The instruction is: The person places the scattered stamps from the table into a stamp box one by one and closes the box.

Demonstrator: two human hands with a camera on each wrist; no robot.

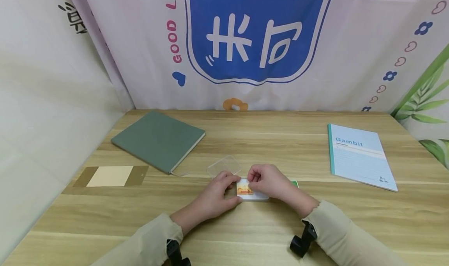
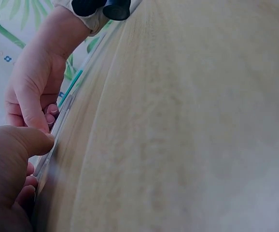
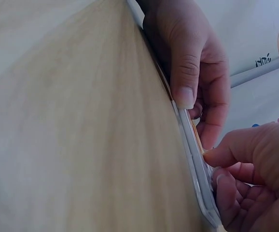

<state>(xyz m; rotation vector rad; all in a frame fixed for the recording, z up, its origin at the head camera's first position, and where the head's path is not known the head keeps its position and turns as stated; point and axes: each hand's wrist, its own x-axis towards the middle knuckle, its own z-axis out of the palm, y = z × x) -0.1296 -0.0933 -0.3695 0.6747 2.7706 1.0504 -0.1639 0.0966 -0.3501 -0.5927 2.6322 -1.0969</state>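
A small flat white case point(image 1: 259, 196) lies on the table in front of the person, with a card bearing an orange and yellow picture point(image 1: 243, 189) on its top. My left hand point(image 1: 218, 193) grips the case's left end between thumb and fingers. Over its right part, my right hand point(image 1: 271, 181) has curled fingers and pinches at the picture card with thumb and fingertips. The right wrist view shows the case's pale side point(image 3: 191, 150) edge-on, with the right thumb at the top surface. Just behind the left hand lies a clear plastic lid point(image 1: 224, 164).
A green-edged item point(image 1: 296, 183) peeks out behind the right hand. A dark green notebook point(image 1: 158, 141) lies at the back left, near a cream card with brown ends point(image 1: 110, 176). At the right is a pale blue notebook point(image 1: 361, 156). A printed curtain point(image 1: 147, 63) hangs behind the table.
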